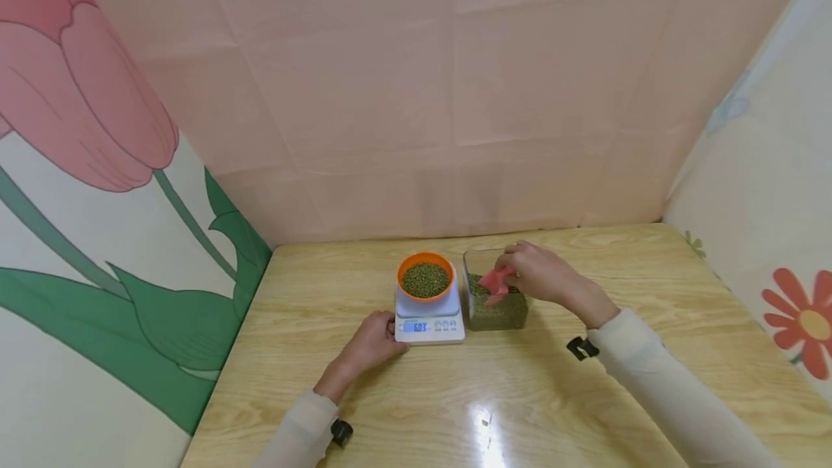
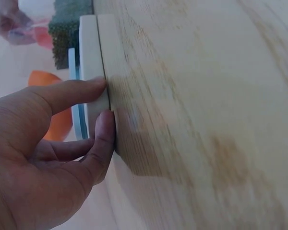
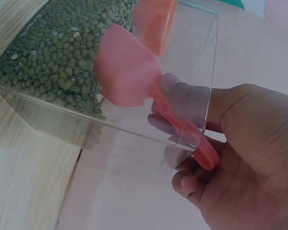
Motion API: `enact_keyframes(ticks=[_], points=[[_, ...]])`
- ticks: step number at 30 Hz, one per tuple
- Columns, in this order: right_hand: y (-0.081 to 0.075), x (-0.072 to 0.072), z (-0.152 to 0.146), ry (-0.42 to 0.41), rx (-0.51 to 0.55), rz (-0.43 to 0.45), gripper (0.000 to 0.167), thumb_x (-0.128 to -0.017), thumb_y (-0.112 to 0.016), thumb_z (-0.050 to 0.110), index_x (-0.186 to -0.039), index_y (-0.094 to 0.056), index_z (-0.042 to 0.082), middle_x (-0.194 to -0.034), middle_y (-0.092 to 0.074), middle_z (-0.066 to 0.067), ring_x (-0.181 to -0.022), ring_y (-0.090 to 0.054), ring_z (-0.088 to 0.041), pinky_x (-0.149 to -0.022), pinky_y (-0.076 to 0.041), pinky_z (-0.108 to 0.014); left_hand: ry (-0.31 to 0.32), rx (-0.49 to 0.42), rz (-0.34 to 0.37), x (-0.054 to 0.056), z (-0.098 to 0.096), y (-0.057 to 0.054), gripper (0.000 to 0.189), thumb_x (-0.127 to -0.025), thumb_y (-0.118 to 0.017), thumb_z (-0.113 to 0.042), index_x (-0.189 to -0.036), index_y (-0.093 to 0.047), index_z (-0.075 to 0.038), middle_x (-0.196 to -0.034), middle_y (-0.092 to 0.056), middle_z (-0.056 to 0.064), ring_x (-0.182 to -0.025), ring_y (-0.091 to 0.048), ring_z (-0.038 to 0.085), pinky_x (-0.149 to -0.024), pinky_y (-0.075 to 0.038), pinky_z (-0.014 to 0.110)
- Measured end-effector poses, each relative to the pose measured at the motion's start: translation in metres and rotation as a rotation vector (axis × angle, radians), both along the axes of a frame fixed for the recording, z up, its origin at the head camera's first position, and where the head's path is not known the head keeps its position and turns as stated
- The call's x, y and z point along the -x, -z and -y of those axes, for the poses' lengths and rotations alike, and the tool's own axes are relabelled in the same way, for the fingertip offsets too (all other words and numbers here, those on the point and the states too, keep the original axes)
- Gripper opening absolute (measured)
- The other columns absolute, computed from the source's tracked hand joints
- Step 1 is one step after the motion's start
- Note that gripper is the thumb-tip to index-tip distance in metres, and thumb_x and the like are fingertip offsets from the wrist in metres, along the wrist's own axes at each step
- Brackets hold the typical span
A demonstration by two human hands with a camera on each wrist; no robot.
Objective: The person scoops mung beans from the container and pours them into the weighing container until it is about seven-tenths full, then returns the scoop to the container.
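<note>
My left hand (image 1: 373, 341) holds the front left corner of a white kitchen scale (image 1: 448, 336); in the left wrist view its thumb and fingers (image 2: 89, 91) lie against the scale's edge. On the scale sits an orange bowl (image 1: 401, 266) of green mung beans (image 1: 425, 279), and the lit display reads what looks like 603. My right hand (image 1: 542, 273) grips the handle of a pink scoop (image 3: 127, 67) over a clear box (image 1: 497, 322). More mung beans (image 3: 62, 62) fill the lower part of that box. Seen through its wall, the fingers curl round the scoop's handle.
The box stands close beside the scale's right side on a wood-grain table (image 1: 312, 287). A pink-covered wall (image 1: 455, 92) rises behind the table. Flower-printed walls (image 1: 84, 92) stand at both sides.
</note>
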State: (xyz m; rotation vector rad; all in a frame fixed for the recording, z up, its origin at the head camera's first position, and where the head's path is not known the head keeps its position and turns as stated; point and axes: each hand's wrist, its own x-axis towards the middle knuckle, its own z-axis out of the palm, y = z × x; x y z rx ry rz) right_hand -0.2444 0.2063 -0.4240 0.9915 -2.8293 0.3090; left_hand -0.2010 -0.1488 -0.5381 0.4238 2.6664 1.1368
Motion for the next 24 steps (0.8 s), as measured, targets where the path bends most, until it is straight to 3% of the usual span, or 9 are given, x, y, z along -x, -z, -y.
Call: enact_keyframes(ticks=[16,21,24], points=[[-0.005,-0.001,-0.009,0.001,0.084,-0.032,0.026,-0.090,-0.083,0.004,-0.115,-0.077,0.001,-0.113,-0.073,-0.013,-0.103,-0.070,-0.031,-0.087,-0.060,-0.047,0.015,0.018,0.034,0.002,0.005,-0.009,0.041,-0.086,-0.088,-0.014,-0.116,-0.069,0.006,-0.093,-0.067,0.008,-0.078,-0.059,0.013,-0.064,-0.049,0.023],[-0.011,-0.003,-0.014,0.006,0.107,-0.043,0.026,-0.092,-0.082,0.005,-0.117,-0.076,0.000,-0.116,-0.073,-0.016,-0.105,-0.071,-0.033,-0.088,-0.060,-0.049,-0.019,0.041,0.085,0.001,0.006,-0.016,0.036,-0.092,-0.083,-0.024,-0.116,-0.071,0.000,-0.089,-0.069,0.004,-0.077,-0.060,0.015,-0.066,-0.050,0.028],[-0.015,-0.004,-0.017,0.020,0.109,-0.045,0.025,-0.094,-0.080,0.005,-0.117,-0.076,0.000,-0.117,-0.074,-0.017,-0.104,-0.072,-0.034,-0.088,-0.060,-0.050,-0.047,0.055,0.096,0.001,0.010,-0.022,0.046,-0.096,-0.080,-0.030,-0.126,-0.069,0.002,-0.094,-0.070,0.004,-0.083,-0.062,0.017,-0.072,-0.054,0.032]])
